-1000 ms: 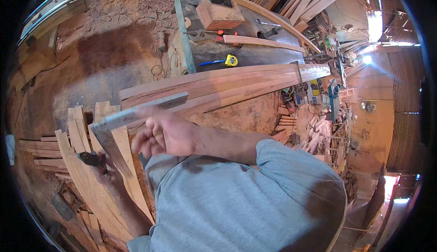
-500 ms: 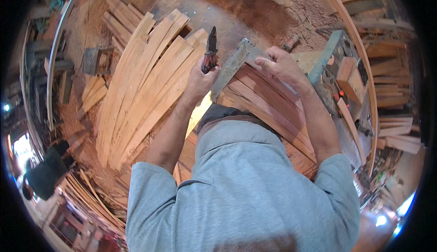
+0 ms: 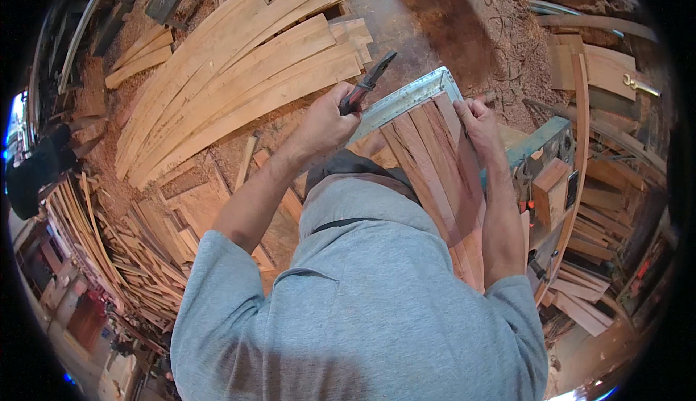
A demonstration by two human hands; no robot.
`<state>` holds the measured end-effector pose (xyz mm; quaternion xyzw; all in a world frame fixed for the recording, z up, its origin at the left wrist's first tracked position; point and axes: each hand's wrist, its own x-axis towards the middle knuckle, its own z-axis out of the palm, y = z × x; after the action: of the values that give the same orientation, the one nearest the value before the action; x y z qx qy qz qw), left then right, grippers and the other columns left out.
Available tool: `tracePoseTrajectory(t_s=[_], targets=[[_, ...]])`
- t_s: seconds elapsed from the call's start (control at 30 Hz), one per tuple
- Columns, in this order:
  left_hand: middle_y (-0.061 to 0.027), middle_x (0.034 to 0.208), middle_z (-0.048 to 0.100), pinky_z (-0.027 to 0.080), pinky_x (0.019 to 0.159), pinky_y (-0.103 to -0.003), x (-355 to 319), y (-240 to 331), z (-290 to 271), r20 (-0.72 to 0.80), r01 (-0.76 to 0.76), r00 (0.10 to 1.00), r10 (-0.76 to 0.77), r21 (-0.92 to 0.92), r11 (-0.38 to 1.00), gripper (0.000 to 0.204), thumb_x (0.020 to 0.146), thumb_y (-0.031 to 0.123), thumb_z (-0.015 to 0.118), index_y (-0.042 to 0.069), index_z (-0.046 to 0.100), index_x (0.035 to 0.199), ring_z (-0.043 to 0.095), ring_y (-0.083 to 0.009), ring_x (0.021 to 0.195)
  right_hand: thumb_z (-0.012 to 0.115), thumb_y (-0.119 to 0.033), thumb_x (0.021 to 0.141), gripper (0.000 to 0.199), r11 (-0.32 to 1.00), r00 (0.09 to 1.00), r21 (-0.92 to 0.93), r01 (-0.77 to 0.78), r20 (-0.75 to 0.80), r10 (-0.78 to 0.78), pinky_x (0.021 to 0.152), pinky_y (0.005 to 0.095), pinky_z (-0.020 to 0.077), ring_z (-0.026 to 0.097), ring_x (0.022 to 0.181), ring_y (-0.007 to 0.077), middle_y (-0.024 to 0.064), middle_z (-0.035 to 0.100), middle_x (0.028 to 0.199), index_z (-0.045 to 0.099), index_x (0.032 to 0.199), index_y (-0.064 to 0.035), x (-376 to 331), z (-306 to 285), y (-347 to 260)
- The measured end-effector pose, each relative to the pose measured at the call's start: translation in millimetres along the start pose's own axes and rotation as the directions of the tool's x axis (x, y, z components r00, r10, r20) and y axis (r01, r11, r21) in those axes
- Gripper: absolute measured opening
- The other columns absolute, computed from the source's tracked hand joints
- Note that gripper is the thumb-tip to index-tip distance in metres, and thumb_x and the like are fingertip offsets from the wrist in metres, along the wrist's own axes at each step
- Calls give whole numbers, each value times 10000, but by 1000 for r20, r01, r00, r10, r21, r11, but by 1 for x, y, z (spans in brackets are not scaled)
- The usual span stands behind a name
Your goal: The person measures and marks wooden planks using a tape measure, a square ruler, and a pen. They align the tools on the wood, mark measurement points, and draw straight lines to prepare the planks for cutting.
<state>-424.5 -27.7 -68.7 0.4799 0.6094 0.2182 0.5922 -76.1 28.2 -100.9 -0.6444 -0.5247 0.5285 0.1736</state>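
A wooden block (image 3: 551, 178) sits on a bench (image 3: 539, 141).

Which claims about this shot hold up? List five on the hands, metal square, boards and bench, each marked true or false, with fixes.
1. The left hand holds a dark tool with some red on its handle. True.
2. The right hand is away from the metal square. False: it grips the square's edge.
3. The square lies at the far end of the reddish boards. True.
4. The pale curved boards lie left of the reddish boards. True.
5. The wooden block sits on the left. False: it's right, on the teal-edged bench.
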Motion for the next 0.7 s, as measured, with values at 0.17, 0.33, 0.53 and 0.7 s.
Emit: tracePoseTrajectory(t_s=[0.17, 0.33, 0.53, 0.7], targets=[[-85, 974, 658, 492, 898, -332, -1, -3, -1, -58, -8, 998, 5, -52, 999, 303, 907, 123, 670, 46, 592, 1189, 611, -178, 942, 697, -354, 999, 365, 987, 989, -69, 146, -22, -147, 635, 263, 353, 406, 731, 57, -67, 466, 761, 611, 800, -61, -3, -2, -3], [-142, 970, 690, 517, 841, -381, -1, -12, 4, -150, -77, 986, 78, 10, 997, 323, 919, 183, 689, 45, 599, 1196, 664, -237, 911, 673, -346, 1017, 388, 998, 999, -51, 40, -13, -41, 654, 265, 355, 401, 748, 69, -57, 460, 763, 579, 793, -43, -8, -2, -12], [-104, 1012, 679, 498, 905, -343, -4, -1, -10, -59, 33, 998, -30, 39, 999, 302, 953, 169, 678, 35, 609, 1215, 628, -181, 959, 639, -383, 1032, 406, 982, 995, -159, 100, 21, -98, 695, 277, 382, 423, 792, 89, -41, 479, 805, 580, 841, -30, -9, -3, -17], [-57, 967, 645, 504, 844, -299, -12, 33, -30, -210, -82, 973, 95, 70, 994, 378, 984, 153, 638, 48, 569, 1341, 619, -126, 905, 616, -384, 1045, 393, 990, 991, -57, 131, 44, -129, 713, 274, 398, 434, 808, 85, -38, 505, 818, 603, 893, -22, -12, -1, -20]])
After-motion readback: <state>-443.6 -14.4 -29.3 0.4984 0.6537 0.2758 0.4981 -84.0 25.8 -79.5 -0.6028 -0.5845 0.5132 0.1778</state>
